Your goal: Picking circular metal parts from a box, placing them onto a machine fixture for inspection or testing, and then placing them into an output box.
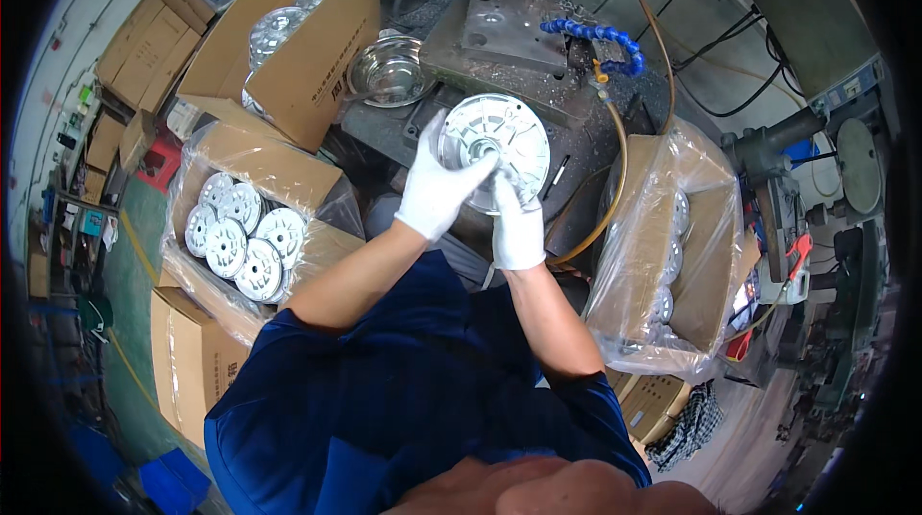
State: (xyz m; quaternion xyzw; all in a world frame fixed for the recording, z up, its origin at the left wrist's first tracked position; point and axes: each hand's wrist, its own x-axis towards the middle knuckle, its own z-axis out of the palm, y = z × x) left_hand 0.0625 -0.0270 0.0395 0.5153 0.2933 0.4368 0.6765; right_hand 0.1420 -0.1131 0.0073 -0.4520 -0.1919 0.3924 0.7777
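Between my two white-gloved hands is a round, silvery cast metal disc (519,136) with ribs and a raised hub, its ribbed face turned up toward me. My left hand (437,184) grips its left edge, the thumb lying over the face close to the hub. At the lower edge my right hand (518,225) holds it too, thumb on top; the other fingers are hidden beneath. The disc is lifted in front of a dark machine table (567,145). On that table a thick steel fixture block (509,30) lies beyond my hands, strewn with metal chips.
To the left, a plastic-lined carton (279,165) holds several similar discs; another carton (327,64) stands behind it. A metal bowl (392,71) sits beside the fixture. Rightward are a blue segmented coolant hose (600,32), a yellowish tube (619,184) and a lined carton (706,256) with more discs.
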